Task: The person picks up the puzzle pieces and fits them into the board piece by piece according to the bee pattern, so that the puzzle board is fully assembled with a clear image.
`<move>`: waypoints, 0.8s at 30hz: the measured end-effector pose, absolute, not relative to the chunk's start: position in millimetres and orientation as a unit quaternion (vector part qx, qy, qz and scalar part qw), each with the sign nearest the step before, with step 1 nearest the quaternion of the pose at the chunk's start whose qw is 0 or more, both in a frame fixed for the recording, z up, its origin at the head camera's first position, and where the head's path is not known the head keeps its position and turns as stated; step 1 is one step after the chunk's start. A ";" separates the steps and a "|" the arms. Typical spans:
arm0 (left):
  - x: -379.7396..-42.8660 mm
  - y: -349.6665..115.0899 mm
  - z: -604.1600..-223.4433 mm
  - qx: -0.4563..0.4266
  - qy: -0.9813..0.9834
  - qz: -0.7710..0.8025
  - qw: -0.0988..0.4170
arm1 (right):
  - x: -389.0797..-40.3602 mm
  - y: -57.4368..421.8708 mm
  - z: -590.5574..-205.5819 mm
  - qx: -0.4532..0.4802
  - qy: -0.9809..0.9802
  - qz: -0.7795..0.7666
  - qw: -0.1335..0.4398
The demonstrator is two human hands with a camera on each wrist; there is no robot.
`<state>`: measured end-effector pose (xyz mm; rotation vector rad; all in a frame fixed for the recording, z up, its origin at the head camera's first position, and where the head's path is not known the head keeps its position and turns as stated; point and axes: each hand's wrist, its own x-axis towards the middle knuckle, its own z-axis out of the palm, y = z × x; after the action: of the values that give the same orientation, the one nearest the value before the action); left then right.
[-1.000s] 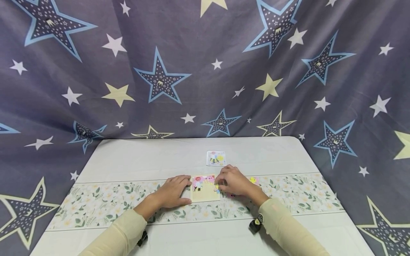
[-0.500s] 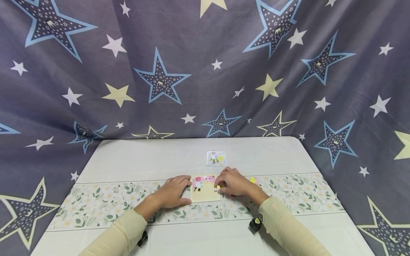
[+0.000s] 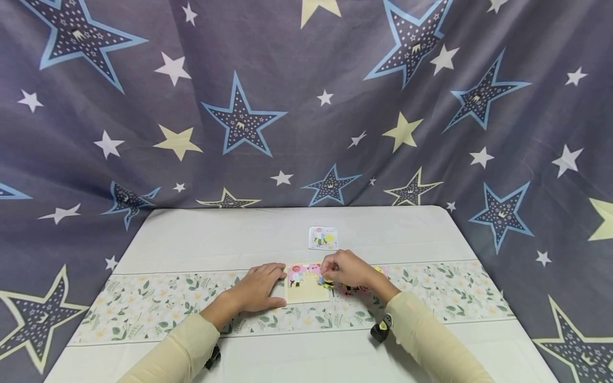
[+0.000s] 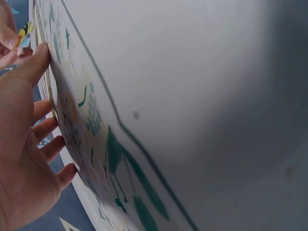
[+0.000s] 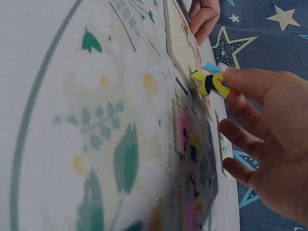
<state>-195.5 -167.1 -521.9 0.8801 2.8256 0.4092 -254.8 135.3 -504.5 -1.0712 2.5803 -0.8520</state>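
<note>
My right hand (image 3: 348,268) pinches a jigsaw puzzle piece (image 5: 211,83), yellow and black with some blue, between thumb and fingertips. It holds the piece above the right edge of a pale wooden puzzle board (image 3: 306,293). Pink and bee-patterned pieces fill the board's top row and upper left; its lower part shows bare wood. My left hand (image 3: 258,287) rests at the board's left edge, fingers spread, thumb touching the near left corner. In the left wrist view, that thumb (image 4: 36,65) lies against the board's side.
Loose pink puzzle pieces (image 5: 185,130) lie on the table right of the board, partly under my right hand and forearm. Behind the board lies a card (image 3: 323,238) with a bee picture. A floral strip (image 3: 158,298) crosses the white table; a starry curtain (image 3: 306,106) hangs behind.
The pinched piece has turned in my right fingers and now shows more black and blue. My right hand has shifted only slightly. The left hand and the board have stayed put.
</note>
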 end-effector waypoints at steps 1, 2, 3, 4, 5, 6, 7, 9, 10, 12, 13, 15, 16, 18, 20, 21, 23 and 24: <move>-195.4 -167.1 -521.8 0.294 0.943 0.138 0.077 | -255.0 134.1 -505.2 -0.358 0.878 -0.296 0.112; -195.4 -167.1 -521.9 0.295 0.943 0.138 0.077 | -255.0 132.6 -505.7 -0.351 0.879 -0.301 0.114; -195.3 -167.1 -521.8 0.295 0.942 0.138 0.077 | -255.1 131.0 -506.6 -0.345 0.880 -0.307 0.116; -195.3 -167.0 -521.8 0.295 0.942 0.138 0.077 | -255.6 129.2 -507.9 -0.338 0.881 -0.310 0.117; -195.3 -167.0 -521.7 0.296 0.942 0.138 0.076 | -255.9 127.3 -508.6 -0.332 0.881 -0.316 0.120; -195.2 -166.9 -521.3 0.296 0.942 0.138 0.076 | -255.8 125.3 -509.2 -0.326 0.880 -0.321 0.122; -195.3 -166.9 -521.2 0.296 0.942 0.138 0.076 | -255.9 123.2 -509.7 -0.322 0.880 -0.327 0.124; -195.4 -166.8 -520.5 0.295 0.942 0.137 0.077 | -256.1 118.9 -511.6 -0.318 0.878 -0.336 0.126; -195.5 -166.7 -520.4 0.294 0.943 0.137 0.078 | -256.3 116.7 -512.5 -0.316 0.879 -0.336 0.126; -195.5 -166.6 -520.0 0.293 0.943 0.137 0.079 | -256.1 112.1 -513.6 -0.313 0.879 -0.337 0.124; -195.6 -166.6 -520.1 0.292 0.943 0.137 0.079 | -255.9 109.9 -513.8 -0.314 0.879 -0.338 0.122; -195.6 -166.6 -520.0 0.291 0.944 0.135 0.079 | -255.4 105.5 -514.3 -0.316 0.880 -0.336 0.115; -195.6 -166.7 -520.2 0.290 0.944 0.133 0.080 | -254.9 103.3 -514.6 -0.316 0.881 -0.334 0.111; -195.5 -166.9 -520.6 0.290 0.944 0.133 0.077 | -253.8 99.1 -515.3 -0.316 0.885 -0.327 0.103; -195.4 -167.2 -521.0 0.289 0.945 0.132 0.077 | -252.5 95.2 -516.4 -0.315 0.895 -0.305 0.085; -195.3 -167.3 -521.3 0.288 0.945 0.133 0.077 | -251.9 93.3 -517.1 -0.312 0.902 -0.290 0.075; -195.2 -167.7 -521.7 0.288 0.945 0.135 0.076 | -250.3 90.2 -518.6 -0.306 0.914 -0.259 0.055; -195.2 -167.7 -521.9 0.287 0.945 0.135 0.078 | -249.5 88.9 -519.5 -0.303 0.921 -0.241 0.045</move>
<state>-195.2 -167.7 -521.9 0.8599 2.8313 0.4037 -249.5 88.9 -519.5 -0.9258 2.8132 -0.7366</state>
